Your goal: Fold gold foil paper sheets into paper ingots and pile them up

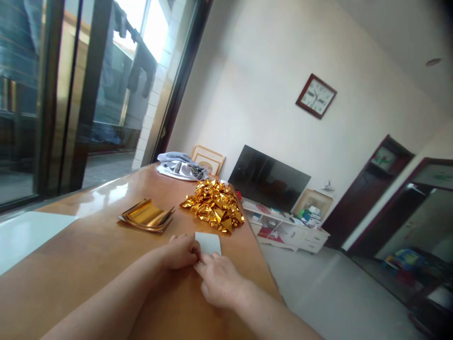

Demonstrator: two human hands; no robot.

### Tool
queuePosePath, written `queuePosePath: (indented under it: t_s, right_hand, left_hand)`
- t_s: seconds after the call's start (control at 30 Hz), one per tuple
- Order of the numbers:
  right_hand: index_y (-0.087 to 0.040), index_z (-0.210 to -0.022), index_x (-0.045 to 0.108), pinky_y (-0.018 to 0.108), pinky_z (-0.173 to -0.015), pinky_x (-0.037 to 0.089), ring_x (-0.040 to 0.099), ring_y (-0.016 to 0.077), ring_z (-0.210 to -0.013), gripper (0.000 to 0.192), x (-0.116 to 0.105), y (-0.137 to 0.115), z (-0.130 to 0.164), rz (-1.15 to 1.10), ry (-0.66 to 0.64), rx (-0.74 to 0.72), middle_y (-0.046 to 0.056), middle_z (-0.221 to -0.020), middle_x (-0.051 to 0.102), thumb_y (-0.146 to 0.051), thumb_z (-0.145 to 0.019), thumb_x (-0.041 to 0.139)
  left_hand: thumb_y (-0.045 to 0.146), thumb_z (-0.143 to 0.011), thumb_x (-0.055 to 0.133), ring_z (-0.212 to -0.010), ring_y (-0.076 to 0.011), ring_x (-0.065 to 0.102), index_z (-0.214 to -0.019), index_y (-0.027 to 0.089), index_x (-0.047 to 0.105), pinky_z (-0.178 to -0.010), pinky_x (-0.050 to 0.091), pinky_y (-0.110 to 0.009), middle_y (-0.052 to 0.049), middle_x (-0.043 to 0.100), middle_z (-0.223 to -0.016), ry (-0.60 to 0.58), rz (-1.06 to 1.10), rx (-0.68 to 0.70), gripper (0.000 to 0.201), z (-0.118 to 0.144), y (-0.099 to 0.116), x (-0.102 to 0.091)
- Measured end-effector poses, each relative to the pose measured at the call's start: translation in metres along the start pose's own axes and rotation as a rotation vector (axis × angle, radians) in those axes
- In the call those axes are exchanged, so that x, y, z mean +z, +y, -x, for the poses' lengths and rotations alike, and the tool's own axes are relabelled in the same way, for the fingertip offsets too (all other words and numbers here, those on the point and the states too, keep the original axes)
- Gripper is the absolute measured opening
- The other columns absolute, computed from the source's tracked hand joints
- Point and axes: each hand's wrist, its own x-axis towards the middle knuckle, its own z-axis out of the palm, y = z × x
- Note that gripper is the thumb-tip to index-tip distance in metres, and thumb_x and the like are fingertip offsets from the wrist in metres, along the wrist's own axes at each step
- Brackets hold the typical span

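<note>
A small pale sheet of paper (209, 242) lies on the wooden table in front of me. At its near left corner, my left hand (182, 251) has its fingers curled and closed on the paper's edge. My right hand (220, 279) meets it there, fingers pinched along the near edge; the fingertips of both hands almost touch. A stack of gold foil paper (146, 217), its edges curling up, sits just beyond my left hand. Farther off, past the sheet, rises a heap of folded gold foil pieces (215, 205).
Folded cloth (180, 166) rests at the table's far end. A pale panel (31, 236) covers the table's left side. Right of the wooden table (88, 264), the floor leads to a low white cabinet (300, 236) under a television (269, 179). Glass doors stand left.
</note>
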Motion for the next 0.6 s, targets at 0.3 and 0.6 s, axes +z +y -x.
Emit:
queuePosePath:
  t_s: [0.3, 0.6]
  right_hand:
    - [-0.019, -0.112, 0.068, 0.039, -0.085, 0.051, 0.057, 0.0272, -0.101, 0.033, 0.0051, 0.0034, 0.0029, -0.092, 0.031, 0.074, 0.011, -0.108, 0.064, -0.026, -0.084, 0.052]
    - [-0.021, -0.112, 0.068, 0.036, -0.086, 0.049, 0.056, 0.0257, -0.102, 0.033, 0.0103, 0.0030, 0.0058, -0.130, 0.057, 0.109, 0.008, -0.109, 0.064, -0.023, -0.084, 0.051]
  left_hand:
    - [0.027, -0.074, 0.055, -0.105, -0.0301, 0.060, -0.085, 0.028, 0.074, -0.093, 0.040, -0.046, -0.003, 0.074, -0.095, 0.035, -0.045, -0.024, 0.022, -0.0018, -0.0033, 0.0053]
    - [0.030, -0.073, 0.059, -0.105, -0.0301, 0.060, -0.086, 0.029, 0.075, -0.093, 0.040, -0.046, -0.003, 0.074, -0.097, 0.048, -0.067, -0.033, 0.020, -0.0020, -0.0025, 0.0069]
